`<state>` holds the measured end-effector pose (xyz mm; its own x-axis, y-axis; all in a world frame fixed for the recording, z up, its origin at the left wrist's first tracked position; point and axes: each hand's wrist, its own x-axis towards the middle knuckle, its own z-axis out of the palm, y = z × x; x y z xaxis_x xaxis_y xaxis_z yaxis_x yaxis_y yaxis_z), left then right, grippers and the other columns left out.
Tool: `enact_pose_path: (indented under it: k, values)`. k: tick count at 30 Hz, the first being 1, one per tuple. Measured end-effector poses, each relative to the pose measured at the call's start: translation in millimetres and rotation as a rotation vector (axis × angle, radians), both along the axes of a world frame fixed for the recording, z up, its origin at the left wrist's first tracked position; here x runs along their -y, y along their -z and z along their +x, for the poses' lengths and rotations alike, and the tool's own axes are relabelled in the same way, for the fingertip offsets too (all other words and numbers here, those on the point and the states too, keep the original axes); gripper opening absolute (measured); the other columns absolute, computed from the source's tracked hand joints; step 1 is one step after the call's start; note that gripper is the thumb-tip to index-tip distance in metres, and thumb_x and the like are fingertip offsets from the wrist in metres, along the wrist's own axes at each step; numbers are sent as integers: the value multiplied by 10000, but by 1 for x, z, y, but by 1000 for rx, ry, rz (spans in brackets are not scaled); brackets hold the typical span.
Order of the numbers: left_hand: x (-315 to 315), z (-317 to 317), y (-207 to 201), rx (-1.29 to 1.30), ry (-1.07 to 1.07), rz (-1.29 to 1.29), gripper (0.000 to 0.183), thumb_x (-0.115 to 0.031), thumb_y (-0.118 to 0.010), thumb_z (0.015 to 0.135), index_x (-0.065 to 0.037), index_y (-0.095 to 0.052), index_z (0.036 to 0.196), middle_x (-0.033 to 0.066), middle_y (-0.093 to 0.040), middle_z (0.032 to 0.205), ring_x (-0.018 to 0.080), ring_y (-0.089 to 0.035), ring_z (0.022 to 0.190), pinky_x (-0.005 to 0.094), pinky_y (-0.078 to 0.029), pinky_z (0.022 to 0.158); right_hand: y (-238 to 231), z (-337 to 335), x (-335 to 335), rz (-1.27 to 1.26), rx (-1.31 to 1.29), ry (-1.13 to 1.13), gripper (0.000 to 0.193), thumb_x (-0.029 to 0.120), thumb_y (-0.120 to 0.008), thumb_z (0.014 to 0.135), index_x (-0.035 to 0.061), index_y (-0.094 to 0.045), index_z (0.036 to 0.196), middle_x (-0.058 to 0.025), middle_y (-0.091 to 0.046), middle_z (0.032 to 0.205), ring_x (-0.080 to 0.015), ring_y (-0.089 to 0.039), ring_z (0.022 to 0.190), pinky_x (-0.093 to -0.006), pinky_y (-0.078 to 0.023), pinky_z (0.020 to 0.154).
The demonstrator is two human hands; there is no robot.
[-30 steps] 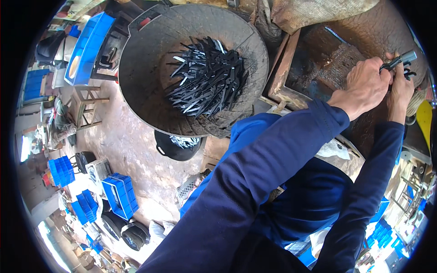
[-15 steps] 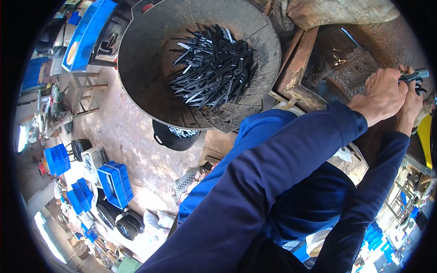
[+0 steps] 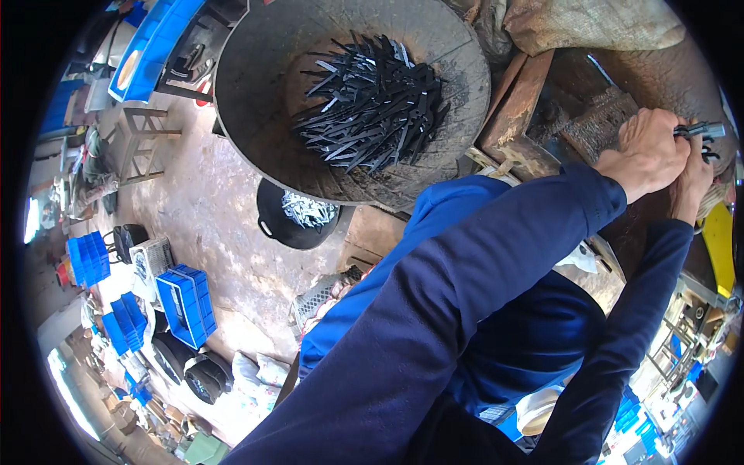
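Note:
My left hand point(image 3: 649, 149), closed, reaches across to the far right beside my right hand point(image 3: 694, 180), partly behind it and also closed. Between them they grip a dark metal tool part point(image 3: 700, 130) with a shiny, blunt end and black curved bits sticking out; its exact kind is unclear, and fingers cover much of it. Left of the hands lies a rusty, wet-looking block point(image 3: 598, 124). A thin blue-white strip point(image 3: 601, 70) stands beyond it. In a wide dark basin point(image 3: 256, 85) is a heap of long black metal pieces point(image 3: 376, 108), some with bright ends.
A wooden frame point(image 3: 515, 108) stands between basin and block, with a dirty sack point(image 3: 593, 23) behind. Below the basin, a black tub point(image 3: 271, 217) holds silvery pieces point(image 3: 308, 209). Blue crates point(image 3: 186, 306) and a wooden stool point(image 3: 143, 147) stand at left. A yellow panel point(image 3: 721, 252) is at right.
Small orange sparks near the block have vanished. The whole view has shifted slightly, showing more of the black tub. My hands keep nearly the same grip.

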<state>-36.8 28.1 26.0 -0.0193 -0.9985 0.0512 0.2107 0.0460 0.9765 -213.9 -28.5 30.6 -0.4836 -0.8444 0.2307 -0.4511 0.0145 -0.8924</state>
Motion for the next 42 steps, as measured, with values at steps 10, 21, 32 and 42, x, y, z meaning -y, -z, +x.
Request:
enact_pose_path:
  k: [10, 21, 32, 42]
  values:
    - [-9, 20, -15, 55, 29, -27, 249, -227, -622, 780, -12, -703, 876, 247, -669, 860, 399, -654, 860, 459, -521, 809, 1, -2, 2, -8, 81, -36, 332, 302, -681, 893, -30, -664, 900, -29, -587, 646, -110, -507, 556, -270, -401, 519]
    - [-9, 32, -5, 349, 40, -55, 249, -289, -623, 821, -71, -727, 881, 184, -683, 816, 365, -659, 826, 415, -521, 792, -29, 49, -173, 158, 388, -408, 235, 180, -643, 910, 10, -615, 1070, -52, -647, 924, -44, -310, 435, -226, -309, 425]
    - [18, 33, 56, 959, 312, -386, 342, -354, -574, 894, -28, -675, 917, 212, -662, 878, 390, -612, 892, 459, -468, 794, 18, 35, -239, 246, -363, -867, 392, -36, -740, 680, 1, -640, 1057, -92, -631, 1186, -208, -576, 1152, -338, -440, 982]
    - [31, 40, 69, 1036, 595, -167, 377, -286, -608, 879, 1, -654, 1119, 201, -677, 994, 352, -629, 982, 393, -481, 845, -14, 2, -206, 441, 513, -402, 190, 38, -631, 865, -1, -612, 1051, -129, -669, 1045, -140, -573, 674, -305, -493, 610]
